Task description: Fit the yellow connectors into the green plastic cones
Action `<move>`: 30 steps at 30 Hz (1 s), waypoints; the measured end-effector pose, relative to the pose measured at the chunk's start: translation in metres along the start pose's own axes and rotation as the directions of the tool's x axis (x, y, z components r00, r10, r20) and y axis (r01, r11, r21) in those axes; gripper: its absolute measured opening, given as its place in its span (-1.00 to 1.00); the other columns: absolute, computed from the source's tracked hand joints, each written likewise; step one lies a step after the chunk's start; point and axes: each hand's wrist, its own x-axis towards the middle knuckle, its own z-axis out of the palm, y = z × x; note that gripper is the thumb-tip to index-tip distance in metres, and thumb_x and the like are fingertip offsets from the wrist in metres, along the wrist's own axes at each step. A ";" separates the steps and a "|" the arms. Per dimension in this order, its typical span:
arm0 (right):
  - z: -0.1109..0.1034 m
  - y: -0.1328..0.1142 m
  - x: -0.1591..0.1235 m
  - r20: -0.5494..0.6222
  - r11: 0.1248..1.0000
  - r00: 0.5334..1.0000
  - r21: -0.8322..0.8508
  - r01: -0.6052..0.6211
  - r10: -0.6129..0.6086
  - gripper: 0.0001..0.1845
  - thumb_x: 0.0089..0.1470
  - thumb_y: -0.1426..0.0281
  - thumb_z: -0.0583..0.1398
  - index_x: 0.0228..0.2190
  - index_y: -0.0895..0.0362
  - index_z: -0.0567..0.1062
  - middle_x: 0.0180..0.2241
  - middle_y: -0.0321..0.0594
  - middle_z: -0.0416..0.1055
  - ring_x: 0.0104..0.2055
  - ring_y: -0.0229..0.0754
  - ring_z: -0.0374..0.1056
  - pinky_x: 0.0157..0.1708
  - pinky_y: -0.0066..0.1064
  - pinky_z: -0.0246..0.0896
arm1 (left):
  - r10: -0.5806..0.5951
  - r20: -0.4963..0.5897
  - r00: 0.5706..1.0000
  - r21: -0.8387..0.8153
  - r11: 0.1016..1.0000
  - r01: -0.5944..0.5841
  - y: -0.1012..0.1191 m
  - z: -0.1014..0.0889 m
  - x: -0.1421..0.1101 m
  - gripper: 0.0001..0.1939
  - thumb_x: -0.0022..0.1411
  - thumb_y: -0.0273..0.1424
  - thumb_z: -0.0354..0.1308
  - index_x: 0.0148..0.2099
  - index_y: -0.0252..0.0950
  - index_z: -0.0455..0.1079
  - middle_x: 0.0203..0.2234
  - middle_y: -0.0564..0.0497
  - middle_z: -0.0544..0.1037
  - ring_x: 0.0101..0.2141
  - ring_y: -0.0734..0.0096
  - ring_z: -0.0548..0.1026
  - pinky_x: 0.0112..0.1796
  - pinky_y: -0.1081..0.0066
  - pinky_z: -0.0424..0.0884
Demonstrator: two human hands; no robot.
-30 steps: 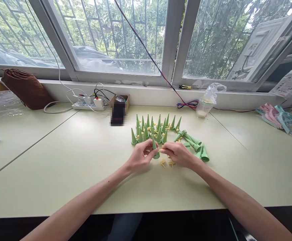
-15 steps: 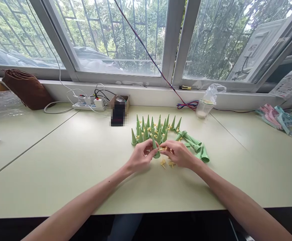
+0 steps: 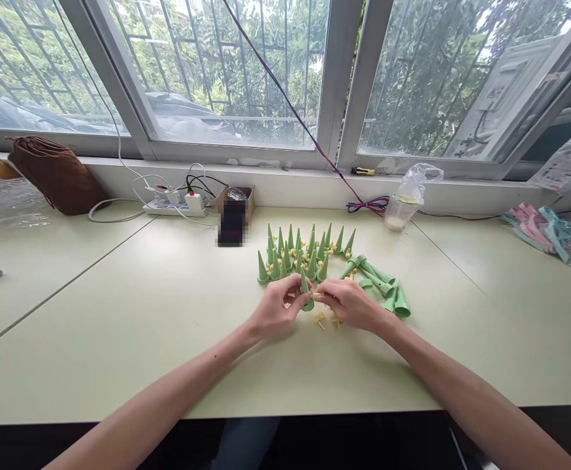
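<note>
Left hand [image 3: 278, 308]: fingers closed round green cone [image 3: 305, 284], upright, mid-table. Right hand [image 3: 348, 303]: fingertips pinched on yellow fitting [image 3: 317, 295], at cone's right side. Close beyond: standing cones [image 3: 311, 267], crowded. Right: lying green pieces [image 3: 377, 283]. Near: loose fittings [image 3: 319, 318].

You hold a green plastic cone [image 3: 304, 283] tip up, with a small yellow plastic peg [image 3: 317, 295] at its lower side.

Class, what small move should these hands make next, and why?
Probably a gentle push by the right hand, sliding its small yellow plastic piece into the green plastic cone: the left hand holds that cone upright, the piece points at its lower side, and standing green cones behind show yellow bits near their bases.
</note>
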 end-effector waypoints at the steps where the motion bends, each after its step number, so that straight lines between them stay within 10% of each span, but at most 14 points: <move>1: 0.000 0.000 0.000 0.004 1.000 1.000 0.000 0.003 -0.003 -0.69 0.36 0.31 0.04 -0.43 0.13 0.36 -0.49 -0.30 0.31 -0.49 -0.29 0.12 -0.45 -0.46 -0.05 | 0.006 -0.002 1.000 0.006 1.000 -0.006 0.000 0.000 0.000 -0.80 0.35 -0.28 0.10 -0.19 -0.34 0.39 -0.43 0.00 0.46 -0.43 0.44 0.43 -0.43 0.46 0.43; 24: -0.002 -0.006 0.002 0.027 0.999 0.999 -0.012 -0.035 0.036 -0.54 0.40 0.26 -0.09 -0.54 0.12 0.27 -0.58 -0.35 0.21 -0.55 -0.31 0.05 -0.48 -0.44 -0.08 | -0.010 -0.018 1.000 -0.009 1.000 0.010 0.002 0.001 -0.001 -0.80 0.35 -0.28 0.09 -0.19 -0.34 0.38 -0.39 -0.04 0.48 -0.39 0.39 0.47 -0.38 0.40 0.48; 30: -0.009 -0.012 0.002 -0.041 0.999 0.998 0.010 -0.042 0.042 -0.71 0.33 0.18 0.09 -0.22 0.14 0.45 -0.39 -0.23 0.43 -0.45 -0.26 0.26 -0.43 -0.45 0.09 | -0.058 -0.059 0.997 -0.048 0.997 0.055 -0.001 -0.001 0.002 -0.79 0.34 -0.26 0.12 -0.21 -0.32 0.37 -0.47 0.03 0.43 -0.49 0.47 0.38 -0.49 0.48 0.34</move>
